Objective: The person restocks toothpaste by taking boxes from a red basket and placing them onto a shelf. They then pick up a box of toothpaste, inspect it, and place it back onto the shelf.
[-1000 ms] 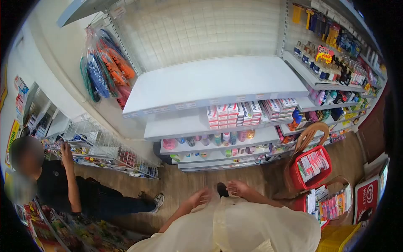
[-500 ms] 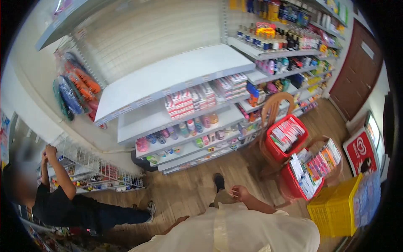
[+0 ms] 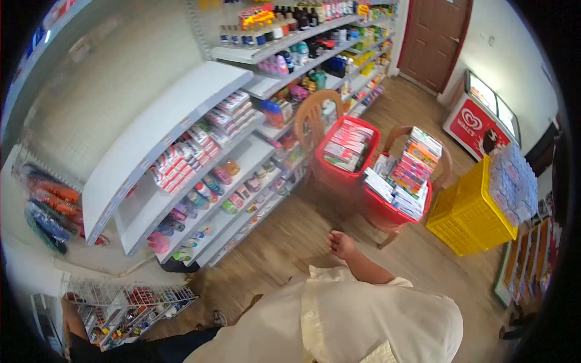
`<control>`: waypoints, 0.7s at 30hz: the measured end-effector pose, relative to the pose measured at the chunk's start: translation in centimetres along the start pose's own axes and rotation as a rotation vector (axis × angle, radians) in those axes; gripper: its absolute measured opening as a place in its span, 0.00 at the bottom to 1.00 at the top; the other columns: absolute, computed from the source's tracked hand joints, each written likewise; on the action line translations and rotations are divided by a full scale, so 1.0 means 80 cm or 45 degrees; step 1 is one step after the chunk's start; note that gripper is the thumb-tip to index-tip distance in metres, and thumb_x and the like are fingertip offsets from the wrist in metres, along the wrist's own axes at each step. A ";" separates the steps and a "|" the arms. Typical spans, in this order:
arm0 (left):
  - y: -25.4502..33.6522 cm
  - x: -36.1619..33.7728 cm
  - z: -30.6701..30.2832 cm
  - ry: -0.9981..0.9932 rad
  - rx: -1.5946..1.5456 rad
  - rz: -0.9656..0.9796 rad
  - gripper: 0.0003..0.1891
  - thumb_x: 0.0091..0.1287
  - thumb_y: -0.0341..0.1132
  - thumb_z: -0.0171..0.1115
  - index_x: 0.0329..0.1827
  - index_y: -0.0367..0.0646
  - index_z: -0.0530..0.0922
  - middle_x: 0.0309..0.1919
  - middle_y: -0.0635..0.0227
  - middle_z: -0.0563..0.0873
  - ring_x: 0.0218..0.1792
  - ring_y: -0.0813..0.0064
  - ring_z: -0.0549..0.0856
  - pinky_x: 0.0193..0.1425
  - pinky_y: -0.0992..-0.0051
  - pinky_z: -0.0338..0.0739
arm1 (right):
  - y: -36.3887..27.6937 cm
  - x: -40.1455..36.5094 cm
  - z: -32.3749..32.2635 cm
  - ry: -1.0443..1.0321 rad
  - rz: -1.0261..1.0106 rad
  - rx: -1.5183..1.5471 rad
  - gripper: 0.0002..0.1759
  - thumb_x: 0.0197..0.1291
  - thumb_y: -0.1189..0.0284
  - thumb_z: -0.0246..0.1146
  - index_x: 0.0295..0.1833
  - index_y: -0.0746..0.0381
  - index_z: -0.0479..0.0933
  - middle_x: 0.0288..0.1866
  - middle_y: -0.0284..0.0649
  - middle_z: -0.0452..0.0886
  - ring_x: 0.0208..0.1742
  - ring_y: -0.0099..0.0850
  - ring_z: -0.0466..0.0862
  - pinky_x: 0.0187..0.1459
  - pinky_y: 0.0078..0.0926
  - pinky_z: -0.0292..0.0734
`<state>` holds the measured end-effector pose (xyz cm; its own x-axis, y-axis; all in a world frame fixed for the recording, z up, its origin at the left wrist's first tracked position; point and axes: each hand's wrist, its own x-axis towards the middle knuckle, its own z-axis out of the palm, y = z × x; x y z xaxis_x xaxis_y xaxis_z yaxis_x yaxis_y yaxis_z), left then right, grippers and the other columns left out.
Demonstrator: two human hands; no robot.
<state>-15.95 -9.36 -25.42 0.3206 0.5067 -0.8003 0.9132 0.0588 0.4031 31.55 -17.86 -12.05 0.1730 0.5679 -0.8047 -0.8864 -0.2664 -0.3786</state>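
My right hand [image 3: 341, 244] is in front of my body over the wooden floor, with its fingers curled in and nothing held. It is nearest to a red basket [image 3: 396, 215] full of boxed and packaged goods, which rests on a chair and stands apart from the hand. Beyond that, a second red basket [image 3: 342, 172] holds white, red and green boxes. Only a small brown patch of my left hand [image 3: 251, 300] shows beside my pale shirt; its fingers are hidden.
A shelf unit [image 3: 163, 142] with a bare top board and stocked lower boards runs along the left. Yellow crates [image 3: 463, 212] with bottle packs on top stand at the right, near a red freezer [image 3: 478, 124]. Another person's arm [image 3: 74, 317] reaches a wire rack [image 3: 130, 293] at the lower left.
My view has turned right, so shelves and the other person shift left and the baskets come nearer the centre. The other person is now mostly hidden behind my body and the frame edge.
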 end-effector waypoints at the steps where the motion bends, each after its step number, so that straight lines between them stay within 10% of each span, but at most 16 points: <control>1: 0.007 0.008 0.000 0.019 0.029 0.000 0.20 0.76 0.38 0.52 0.67 0.38 0.73 0.57 0.59 0.81 0.51 0.60 0.83 0.53 0.65 0.78 | -0.007 -0.002 -0.002 -0.012 -0.036 0.040 0.06 0.67 0.62 0.56 0.46 0.46 0.77 0.41 0.25 0.82 0.47 0.29 0.81 0.45 0.35 0.70; 7: 0.078 0.097 -0.004 -0.040 1.131 0.675 0.19 0.76 0.38 0.52 0.64 0.38 0.75 0.53 0.58 0.84 0.48 0.59 0.85 0.51 0.65 0.79 | -0.071 -0.010 -0.031 0.048 -0.127 0.189 0.09 0.69 0.63 0.53 0.49 0.47 0.77 0.42 0.26 0.83 0.47 0.30 0.82 0.44 0.35 0.71; 9: 0.154 0.096 -0.024 0.232 0.822 1.138 0.14 0.72 0.40 0.58 0.52 0.40 0.81 0.33 0.60 0.86 0.35 0.63 0.84 0.38 0.63 0.78 | -0.099 -0.010 -0.049 0.048 -0.143 0.242 0.09 0.69 0.63 0.53 0.49 0.47 0.77 0.42 0.26 0.83 0.48 0.30 0.82 0.44 0.35 0.71; 12: 0.245 0.091 -0.034 0.007 -0.469 -0.117 0.15 0.68 0.45 0.61 0.45 0.41 0.81 0.29 0.61 0.82 0.32 0.69 0.82 0.31 0.66 0.76 | -0.141 0.008 -0.077 0.059 -0.156 0.324 0.10 0.68 0.62 0.54 0.51 0.47 0.77 0.43 0.25 0.83 0.49 0.30 0.81 0.45 0.35 0.71; 21: 0.494 0.161 -0.038 -0.006 -0.293 -0.030 0.16 0.66 0.47 0.58 0.39 0.41 0.82 0.28 0.66 0.81 0.29 0.71 0.81 0.30 0.68 0.72 | -0.305 0.051 -0.108 -0.019 -0.168 0.206 0.17 0.67 0.59 0.55 0.60 0.47 0.73 0.58 0.26 0.77 0.57 0.29 0.77 0.52 0.34 0.66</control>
<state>23.49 2.12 -18.40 0.3017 0.4987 -0.8126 0.8393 0.2654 0.4745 57.59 -15.73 -10.06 0.2872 0.6011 -0.7458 -0.9139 -0.0612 -0.4012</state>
